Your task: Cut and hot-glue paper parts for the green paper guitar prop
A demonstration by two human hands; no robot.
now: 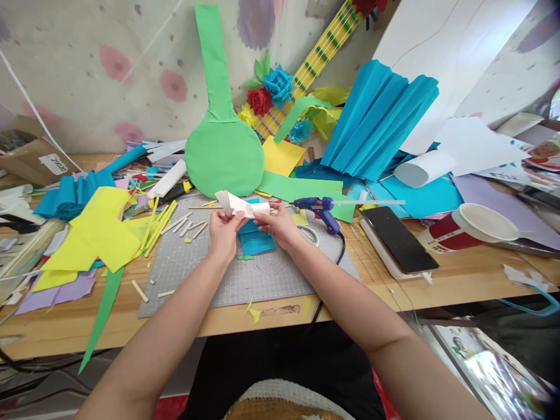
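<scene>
A person's left hand (223, 230) and right hand (280, 224) pinch a creased white paper strip (238, 204) between their fingertips, just above the grey cutting mat (196, 274) at the middle of the table (459, 280). The strip looks part-folded and not yet joined to the blue paper piece (256, 240) lying on the mat beneath. A glue gun (321, 210) rests near the mat's far right corner, close to the right hand, while cut slivers (181, 224) and yellow sheets (100, 227) crowd the left side.

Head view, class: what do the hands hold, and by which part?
A folded white paper strip: left hand pinches its middle, right hand its right end.
</scene>
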